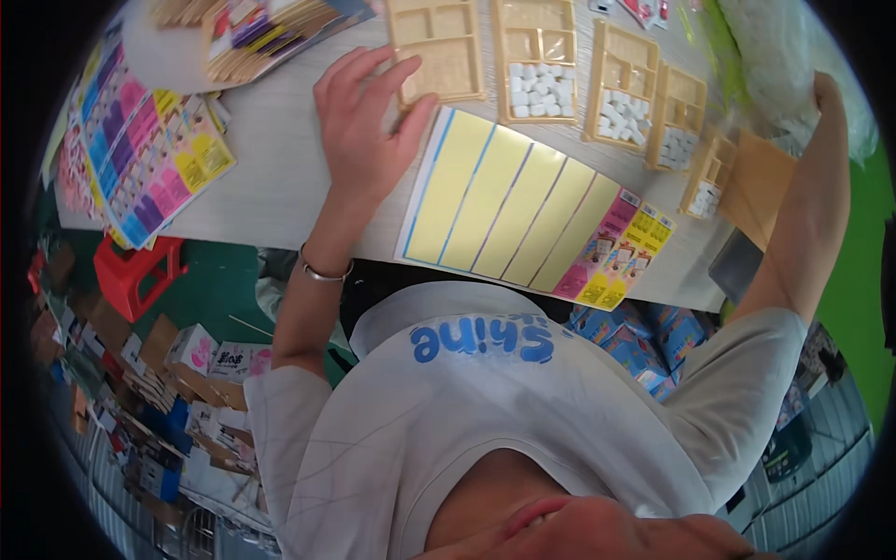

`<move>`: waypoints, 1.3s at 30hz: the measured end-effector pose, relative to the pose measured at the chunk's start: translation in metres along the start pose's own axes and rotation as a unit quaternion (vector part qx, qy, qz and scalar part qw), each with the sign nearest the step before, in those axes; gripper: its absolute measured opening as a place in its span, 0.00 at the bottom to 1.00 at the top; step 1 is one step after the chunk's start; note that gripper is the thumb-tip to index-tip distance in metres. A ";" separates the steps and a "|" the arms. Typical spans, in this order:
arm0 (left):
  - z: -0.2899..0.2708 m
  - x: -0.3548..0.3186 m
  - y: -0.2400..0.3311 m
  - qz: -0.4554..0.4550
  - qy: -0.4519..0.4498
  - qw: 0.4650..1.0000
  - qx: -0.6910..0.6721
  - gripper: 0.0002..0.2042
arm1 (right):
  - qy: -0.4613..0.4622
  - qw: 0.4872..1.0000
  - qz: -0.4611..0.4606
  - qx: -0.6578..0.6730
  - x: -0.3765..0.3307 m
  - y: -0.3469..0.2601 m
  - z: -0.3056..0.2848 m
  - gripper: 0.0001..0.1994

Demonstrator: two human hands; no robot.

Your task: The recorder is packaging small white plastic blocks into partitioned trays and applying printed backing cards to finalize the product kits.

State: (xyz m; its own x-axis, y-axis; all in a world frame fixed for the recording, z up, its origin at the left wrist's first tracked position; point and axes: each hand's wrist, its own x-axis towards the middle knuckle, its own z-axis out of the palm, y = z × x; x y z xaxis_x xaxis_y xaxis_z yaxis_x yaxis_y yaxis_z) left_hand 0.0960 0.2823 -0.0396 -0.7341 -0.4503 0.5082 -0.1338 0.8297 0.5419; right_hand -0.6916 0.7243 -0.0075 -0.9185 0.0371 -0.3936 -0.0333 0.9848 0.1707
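Note:
My left hand (pixel 366 117) has its fingers spread, with the index finger and thumb touching the left edge and lower corner of a tan plastic compartment tray (pixel 439 70). No white pieces show in that tray. Right of it, several like trays stand in a row, among them a second tray (pixel 534 45); each has small white pieces (pixel 541 91) in its near compartment. At the far right, my right hand (pixel 825 91) reaches to a clear plastic bag (pixel 779 56). Its fingers are mostly hidden there, so I cannot make out a hold.
Near the table's front edge lies a yellow striped sheet (pixel 513 201) with printed pink panels. Colourful printed sheets (pixel 154 154) pile up at left, below a stack of thin wooden-edged packs (pixel 271 42). A brown card piece (pixel 758 182) lies by my right forearm. A red stool (pixel 135 275) stands below.

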 end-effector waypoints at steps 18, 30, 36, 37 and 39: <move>0.001 -0.010 -0.010 -0.053 -0.020 0.998 -0.021 0.14 | -0.031 0.775 -0.531 0.340 -0.592 -0.349 0.187 0.12; -0.006 -0.013 -0.012 -0.055 -0.017 0.997 -0.047 0.14 | 0.042 0.790 -0.570 0.221 -0.600 -0.361 0.173 0.22; -0.008 -0.005 -0.009 -0.106 -0.011 0.991 -0.075 0.21 | -0.037 0.813 -0.525 0.250 -0.603 -0.361 0.175 0.22; -0.009 -0.006 -0.009 -0.086 -0.022 0.995 -0.049 0.22 | -0.037 0.813 -0.523 0.252 -0.602 -0.359 0.175 0.22; -0.010 -0.006 -0.011 -0.064 -0.038 0.997 -0.024 0.23 | -0.012 0.776 -0.508 0.373 -0.598 -0.353 0.177 0.19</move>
State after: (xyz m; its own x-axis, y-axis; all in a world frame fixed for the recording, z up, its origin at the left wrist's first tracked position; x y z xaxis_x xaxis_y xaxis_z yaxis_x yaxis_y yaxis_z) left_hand 0.1086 0.2726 -0.0419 -0.7610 -0.5247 0.3816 -0.1993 0.7488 0.6321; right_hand -0.0605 0.3841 0.0077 -0.5588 -0.8293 -0.0008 -0.4909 0.3316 -0.8056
